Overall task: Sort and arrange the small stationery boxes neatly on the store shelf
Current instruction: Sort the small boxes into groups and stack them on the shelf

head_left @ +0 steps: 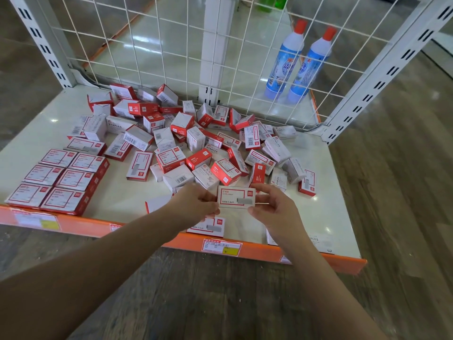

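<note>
A person holds one small white and red box [236, 197] up over the front part of the shelf [326, 173]. Both hands are on it. The left hand [196, 204] pinches the left end of the box with its fingers and thumb. The right hand [272, 204] pinches the right end the same way. So each grip is closed on the box, one at each side. The box lies flat, with its label facing up.

Just under the hands, another box with a red frame [208, 227] lies flat by the orange front edge [98, 225] of the shelf. A white box with "STAPLES" on it [311, 239] lies at the front right, partly hidden by the right arm.

On the left side of the shelf, a neat block of boxes [57, 180] sits in two rows, side by side and touching. They all lie flat with red frames up.

In the middle and back of the shelf is a messy pile of boxes [191, 141]. Some stand up, some lie on their sides, and some lean on each other. They are red and white.

Behind the shelf is a white wire grid [171, 45]. Past it stand two blue bottles with red caps [301, 62], close together.

A price tag [221, 246] with a yellow corner is stuck on the orange edge.
</note>
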The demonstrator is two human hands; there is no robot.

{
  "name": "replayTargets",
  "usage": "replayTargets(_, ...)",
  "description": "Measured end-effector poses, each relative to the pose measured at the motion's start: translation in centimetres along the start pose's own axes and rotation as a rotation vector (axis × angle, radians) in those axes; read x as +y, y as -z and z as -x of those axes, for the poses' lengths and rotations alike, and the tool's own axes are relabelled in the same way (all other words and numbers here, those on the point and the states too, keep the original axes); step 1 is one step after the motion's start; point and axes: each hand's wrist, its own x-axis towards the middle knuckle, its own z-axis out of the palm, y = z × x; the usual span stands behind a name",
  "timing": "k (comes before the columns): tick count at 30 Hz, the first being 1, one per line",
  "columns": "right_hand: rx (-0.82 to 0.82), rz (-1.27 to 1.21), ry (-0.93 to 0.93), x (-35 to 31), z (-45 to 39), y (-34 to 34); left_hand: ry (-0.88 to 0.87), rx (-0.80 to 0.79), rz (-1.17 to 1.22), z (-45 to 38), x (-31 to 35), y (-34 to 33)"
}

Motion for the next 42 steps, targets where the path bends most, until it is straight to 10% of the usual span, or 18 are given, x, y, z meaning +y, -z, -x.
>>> replayTargets(21,-0.145,0.468,-0.119,2.0,0.4,1.8,-0.152,-0.167,-0.802,0.5,-1.5,-0.5)
replayTargets(42,-0.265,0.837,0.093,1.9,0.3,-0.1,-0.258,-0.215,-0.893,-0.1,-1.6,-0.8)
